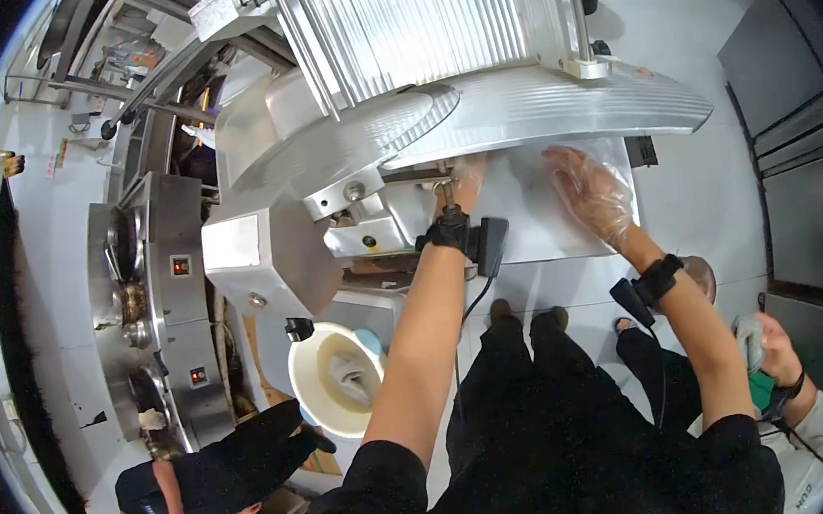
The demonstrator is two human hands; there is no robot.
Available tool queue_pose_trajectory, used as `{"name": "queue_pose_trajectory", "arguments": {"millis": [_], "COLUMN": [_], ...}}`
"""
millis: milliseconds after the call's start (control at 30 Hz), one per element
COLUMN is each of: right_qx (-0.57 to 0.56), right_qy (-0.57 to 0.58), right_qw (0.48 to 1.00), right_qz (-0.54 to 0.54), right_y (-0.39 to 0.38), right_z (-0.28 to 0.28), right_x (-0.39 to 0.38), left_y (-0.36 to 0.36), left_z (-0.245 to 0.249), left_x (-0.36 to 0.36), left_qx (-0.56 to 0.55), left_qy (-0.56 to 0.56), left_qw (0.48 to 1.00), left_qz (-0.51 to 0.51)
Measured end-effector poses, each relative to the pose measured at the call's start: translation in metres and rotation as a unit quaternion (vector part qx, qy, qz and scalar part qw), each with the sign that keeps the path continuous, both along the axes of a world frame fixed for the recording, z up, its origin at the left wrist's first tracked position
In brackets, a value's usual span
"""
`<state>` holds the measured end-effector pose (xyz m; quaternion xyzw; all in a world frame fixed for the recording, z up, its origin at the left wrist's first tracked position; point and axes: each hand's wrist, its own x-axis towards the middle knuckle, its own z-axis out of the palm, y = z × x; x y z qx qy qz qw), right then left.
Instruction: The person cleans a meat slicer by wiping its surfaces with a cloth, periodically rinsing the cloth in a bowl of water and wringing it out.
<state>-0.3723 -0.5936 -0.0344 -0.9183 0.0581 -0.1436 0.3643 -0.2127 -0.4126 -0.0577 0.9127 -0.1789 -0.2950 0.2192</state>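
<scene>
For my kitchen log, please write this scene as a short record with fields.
Machine: metal slicer
Left hand: beside the slicer's lower edge, partly hidden; its grip cannot be told
Right hand: clear plastic glove, open, over a flat metal surface; contact unclear
Bucket: white, left of the person's legs, with a grey item inside
Other people: one in dark clothes, one in a pale top

Slicer [271,257] on s/steel table [526,230]
</scene>
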Motion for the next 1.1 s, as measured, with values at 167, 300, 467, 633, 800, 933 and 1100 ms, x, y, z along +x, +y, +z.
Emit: {"name": "queue_pose_trajectory", "arguments": {"millis": [167,300,467,633,800,933,1100], "right_qx": [-0.017,0.07,0.081,0.087,0.113,0.079,0.071], "right_qy": [-0.025,-0.047,0.001,-0.007,-0.02,-0.075,-0.112], "right_qw": [0.999,0.994,0.993,0.992,0.983,0.979,0.972], "right_qz": [-0.039,-0.063,-0.08,-0.096,-0.144,-0.174,-0.196], "right_y": [-0.008,-0.009,-0.018,-0.031,-0.046,-0.055,-0.056], "right_z": [0.003,-0.004,0.007,0.011,0.004,0.007,0.004], "right_x": [-0.007,-0.012,-0.049,-0.078,-0.087,-0.089,-0.09], "left_y": [-0.041,-0.01,0.012,-0.013,-0.091,-0.136,-0.092], "left_z": [0.04,0.031,0.042,0.022,0.021,0.047,0.039], "left_x": [-0.05,-0.123,-0.131,-0.077,-0.069,-0.094,-0.128], "left_qx": [0.189,0.033,0.047,0.061,0.076,0.033,-0.049], "left_qy": [0.009,-0.303,-0.359,-0.324,-0.304,-0.215,-0.285], "left_qw": [0.982,0.93,0.907,0.942,0.93,0.954,0.884], "left_qz": [-0.023,-0.207,-0.216,-0.063,-0.194,-0.205,-0.368]}}
